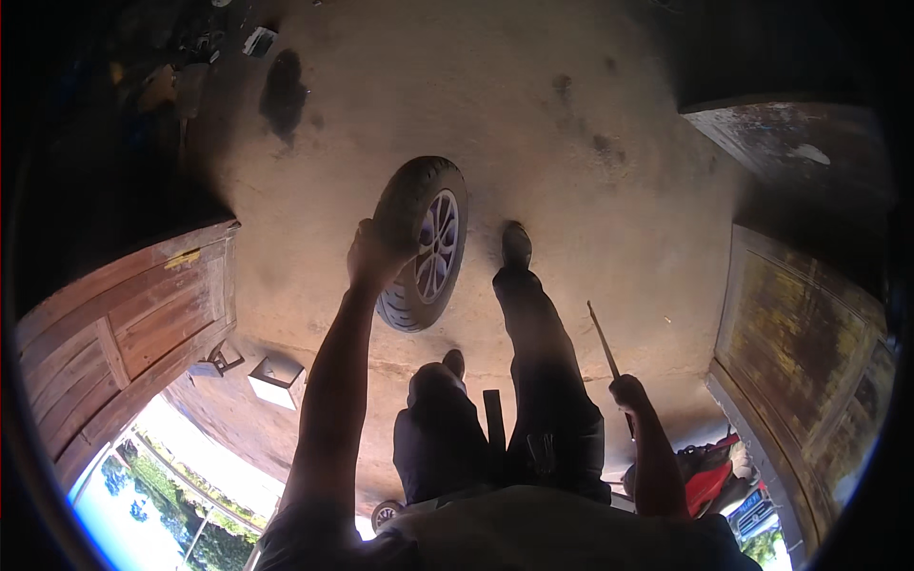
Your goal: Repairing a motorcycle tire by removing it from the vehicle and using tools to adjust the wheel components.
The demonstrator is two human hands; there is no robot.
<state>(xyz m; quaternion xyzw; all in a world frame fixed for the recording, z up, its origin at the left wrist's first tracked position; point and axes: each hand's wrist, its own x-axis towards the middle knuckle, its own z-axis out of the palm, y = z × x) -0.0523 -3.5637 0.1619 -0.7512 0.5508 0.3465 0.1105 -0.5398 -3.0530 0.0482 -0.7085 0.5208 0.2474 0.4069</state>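
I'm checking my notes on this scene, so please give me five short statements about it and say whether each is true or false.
1. The left hand touches the wheel. True.
2. The right hand is free of anything. False: its grip is around a thin rod.
3. The wheel's spoked face is turned toward the picture's left edge. False: it is turned toward the right.
4. The right shoe is farther forward than the left shoe. True.
5. The red item is beside the left forearm. False: it is beside the right forearm.
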